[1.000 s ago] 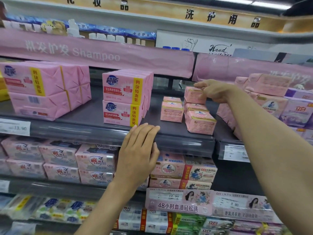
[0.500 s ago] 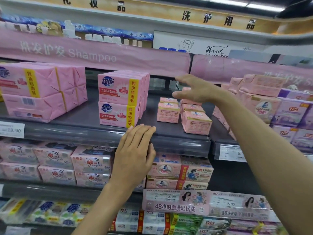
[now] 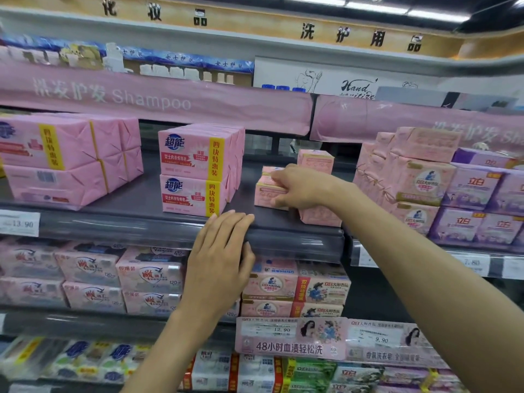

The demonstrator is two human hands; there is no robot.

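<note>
Shop aisle with tiers of dark grey metal shelves (image 3: pixel 141 201). Pink banners (image 3: pixel 158 100), one printed "Shampoo", hang along the edge of the shelf above. Higher up, a tan header board (image 3: pixel 255 22) carries dark Chinese characters. Fluorescent ceiling lights (image 3: pixel 402 11) glow at top right. White price labels (image 3: pixel 18 224) sit on the shelf fronts.

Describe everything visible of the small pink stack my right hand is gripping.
The stack of small pink packs is two box-shaped bars in creased pink wrap, pale labels on the fronts. It stands on the dark shelf, right of the blue-logo packs. The right hand grips its right side, fingers on top, thumb low.
</note>
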